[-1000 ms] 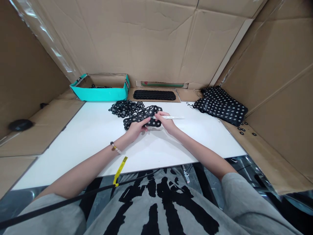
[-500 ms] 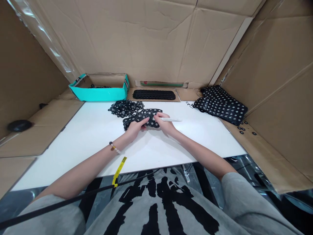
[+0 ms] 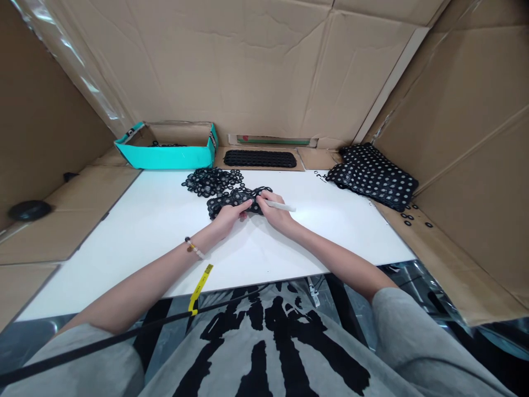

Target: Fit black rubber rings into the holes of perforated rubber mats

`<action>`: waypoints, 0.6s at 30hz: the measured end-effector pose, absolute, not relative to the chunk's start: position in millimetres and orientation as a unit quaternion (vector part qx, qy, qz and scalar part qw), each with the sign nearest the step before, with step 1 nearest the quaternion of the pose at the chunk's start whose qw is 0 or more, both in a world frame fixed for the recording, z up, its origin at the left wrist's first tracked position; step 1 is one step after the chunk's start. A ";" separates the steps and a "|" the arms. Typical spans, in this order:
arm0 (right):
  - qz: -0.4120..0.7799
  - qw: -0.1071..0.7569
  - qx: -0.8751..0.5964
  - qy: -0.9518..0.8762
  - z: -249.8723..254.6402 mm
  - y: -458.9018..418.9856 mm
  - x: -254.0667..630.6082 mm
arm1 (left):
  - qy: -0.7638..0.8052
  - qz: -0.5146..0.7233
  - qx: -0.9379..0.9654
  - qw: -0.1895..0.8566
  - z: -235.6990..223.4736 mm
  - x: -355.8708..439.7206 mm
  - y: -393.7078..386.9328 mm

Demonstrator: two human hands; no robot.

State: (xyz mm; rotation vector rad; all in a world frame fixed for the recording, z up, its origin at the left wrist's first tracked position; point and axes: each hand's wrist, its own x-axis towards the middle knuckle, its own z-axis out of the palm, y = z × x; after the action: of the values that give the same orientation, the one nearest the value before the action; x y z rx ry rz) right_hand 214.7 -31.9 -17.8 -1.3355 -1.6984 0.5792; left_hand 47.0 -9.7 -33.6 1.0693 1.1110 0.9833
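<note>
My left hand [image 3: 228, 219] is closed on the near edge of a black perforated sheet [image 3: 220, 205], which looks made of joined rings. Its thumb lies on top; the other fingers are mostly hidden underneath. In my right hand [image 3: 278, 214] is a slim white pen-like tool [image 3: 283, 205], pinched with its back end pointing right. The tool's tip is hidden by my fingers at the sheet's right part. Just behind the sheet is a pile of loose black rings [image 3: 210, 182], close to its far edge.
A turquoise-fronted box [image 3: 169, 158] with some black rings inside stands at the back left. Beside it lies a black braided-looking strip [image 3: 260, 159]. At the right is a larger black dotted piece [image 3: 376, 175], with loose rings [image 3: 407, 216] near it. Cardboard walls [image 3: 264, 66] surround the white tabletop [image 3: 264, 251].
My right hand has shifted slightly left along the sheet, and the white tool has tilted, its back end now lower and farther left. My left hand keeps its hold.
</note>
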 end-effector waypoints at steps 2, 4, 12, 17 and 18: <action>0.284 0.467 -0.512 -0.662 -17.4 -29.6 217.4 | 0.471 0.435 0.447 0.624 -29.1 47.3 -9.6; 0.360 0.488 -0.482 -0.632 -17.4 -27.2 219.5 | 0.459 0.447 0.432 0.635 -25.2 47.6 -9.8; 0.372 0.462 -0.481 -0.646 -13.2 -27.3 220.2 | 0.428 0.445 0.414 0.669 -15.8 45.2 -9.7; 0.364 0.478 -0.488 -0.633 -7.6 -27.0 222.5 | 0.455 0.363 0.458 0.672 -6.9 40.0 -7.4; 0.366 0.481 -0.486 -0.631 -6.6 -27.0 222.9 | 0.464 0.349 0.466 0.667 -6.5 39.3 -6.7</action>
State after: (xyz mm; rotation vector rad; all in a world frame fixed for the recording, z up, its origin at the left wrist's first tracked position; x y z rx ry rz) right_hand 222.9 -27.0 -6.6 -1.1847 -1.5391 0.8930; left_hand 39.3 -6.7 -6.5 1.0519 1.0470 0.7878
